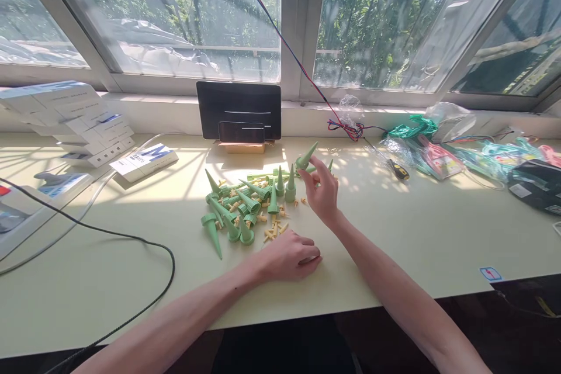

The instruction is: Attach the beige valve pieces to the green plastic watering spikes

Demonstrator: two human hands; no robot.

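Note:
Between the thumb and fingers of my right hand (323, 191) is a green plastic cone-shaped spike (307, 156), lifted above the table with its tip pointing up and right. My left hand (294, 254) rests on the table with its fingers curled; what they hold, if anything, is hidden. Beyond it lies a pile of similar green spikes (249, 201), some upright and others on their sides. Small yellowish plastic valve pieces (275, 231) are scattered among and in front of them. Another green spike shows partly behind my right hand.
A tablet (239, 106) and a phone (241, 130) lean on a wooden stand at the back. White boxes (70, 117) are stacked left, near a black cable (144, 239). On the right are a screwdriver (398, 169) and plastic-bagged items (440, 158).

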